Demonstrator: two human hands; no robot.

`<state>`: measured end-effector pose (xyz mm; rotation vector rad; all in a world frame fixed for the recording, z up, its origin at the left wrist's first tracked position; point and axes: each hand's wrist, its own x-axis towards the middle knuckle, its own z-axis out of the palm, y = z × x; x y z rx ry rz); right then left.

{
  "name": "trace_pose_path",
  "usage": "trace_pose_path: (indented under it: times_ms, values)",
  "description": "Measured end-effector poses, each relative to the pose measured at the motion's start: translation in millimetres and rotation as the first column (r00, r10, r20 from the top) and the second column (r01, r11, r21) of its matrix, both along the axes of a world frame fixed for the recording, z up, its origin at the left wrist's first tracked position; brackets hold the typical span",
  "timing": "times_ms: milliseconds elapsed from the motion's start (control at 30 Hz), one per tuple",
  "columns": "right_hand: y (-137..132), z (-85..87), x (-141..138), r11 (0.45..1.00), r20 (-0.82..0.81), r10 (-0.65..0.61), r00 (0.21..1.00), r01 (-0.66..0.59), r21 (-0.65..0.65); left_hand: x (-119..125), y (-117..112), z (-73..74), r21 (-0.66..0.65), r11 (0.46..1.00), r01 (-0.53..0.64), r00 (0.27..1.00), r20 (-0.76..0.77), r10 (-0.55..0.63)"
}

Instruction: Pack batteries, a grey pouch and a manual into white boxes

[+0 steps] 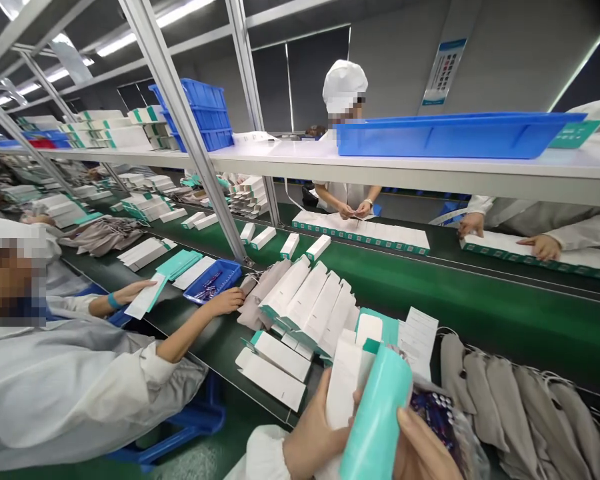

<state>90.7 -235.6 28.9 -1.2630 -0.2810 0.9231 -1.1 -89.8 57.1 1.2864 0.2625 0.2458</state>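
At the lower middle, my left hand (pixel 310 437) is closed round an upright white carton (pixel 341 380). Beside it my right hand (pixel 427 450) grips a curled teal leaflet (pixel 380 413), which is tilted against the carton's open end. Whether anything lies inside the curl is hidden. Just behind my right hand is a clear plastic bag (pixel 467 427) with small dark blue and purple pieces. Grey drawstring pouches (pixel 500 400) lie in a row to the right. White cartons with teal flaps (pixel 305 300) are piled ahead of my left hand.
On the left, a co-worker's hand (pixel 225 301) touches grey pouches beside a blue tray (pixel 215 280). A green conveyor belt (pixel 430 287) runs across, with small cartons on it. Across it, other people handle long rows of cartons (pixel 360 233). A shelf (pixel 290 157) with blue bins hangs above.
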Motion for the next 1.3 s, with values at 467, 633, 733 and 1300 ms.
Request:
trace_pose_path:
  times_ms: [467,633,733,1300]
  values:
    - [-4.6,108.4,68.6,0.978,0.055,-0.146,0.988,0.136,0.161,10.7,14.2,-8.4,0.616,0.787,0.020,1.000,-0.030,-0.001]
    - [-3.5,86.1,73.1,0.990,0.223,-0.133,0.966,0.141,-0.020,12.5,13.6,-17.0,0.831,0.555,-0.047,0.999,0.043,0.020]
    - [3.3,60.0,60.4,0.968,0.380,-0.232,0.895,0.250,0.001,14.6,13.5,-25.3,0.887,0.453,-0.088,0.994,0.050,0.095]
    - [-10.8,85.5,59.6,0.935,0.873,0.342,0.346,-0.030,-0.355,11.0,-11.6,-15.9,0.537,0.839,0.093,0.993,0.006,-0.114]
